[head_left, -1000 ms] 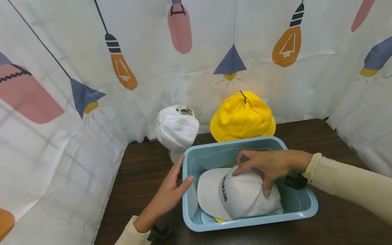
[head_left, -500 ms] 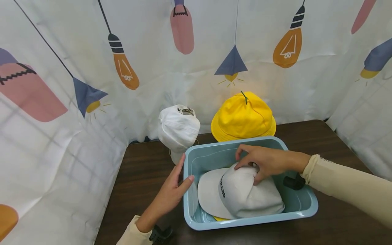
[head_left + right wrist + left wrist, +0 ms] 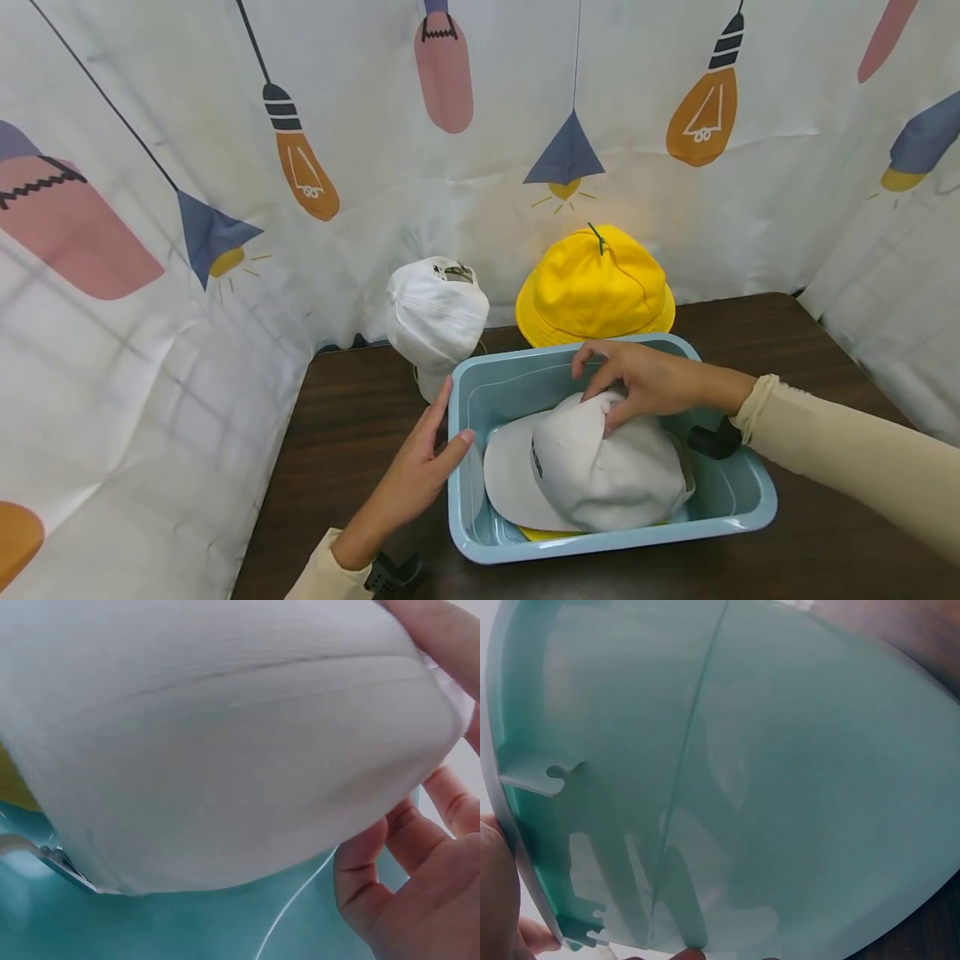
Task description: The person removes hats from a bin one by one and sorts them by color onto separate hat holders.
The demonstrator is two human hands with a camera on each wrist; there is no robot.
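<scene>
My right hand [image 3: 651, 379] pinches the top of an off-white baseball cap [image 3: 626, 479], its cloth drawn up between thumb and fingers. The cap lies in a light blue plastic basin [image 3: 615, 546], brim to the left, with dark lettering partly folded out of sight. Up close in the right wrist view, the crown's fabric [image 3: 247, 772] bulges beside the curled fingers [image 3: 442, 840]. A sliver of something yellow [image 3: 543, 534] shows beneath it. Against the basin's left rim rests my left hand [image 3: 418, 468], fingers extended. The left wrist view shows the basin's outer wall [image 3: 817, 787].
Behind the basin, a yellow bucket hat [image 3: 600, 287] with a green stem stands on the dark wooden table [image 3: 337, 433]. A white cap [image 3: 438, 312] sits to its left, brim down. Light fabric [image 3: 480, 200] printed with lamps hangs around the table.
My right hand has closed its grip on the crown and drawn it up and slightly back, so the cap creases and its lettering turns away. The left hand keeps its place.
</scene>
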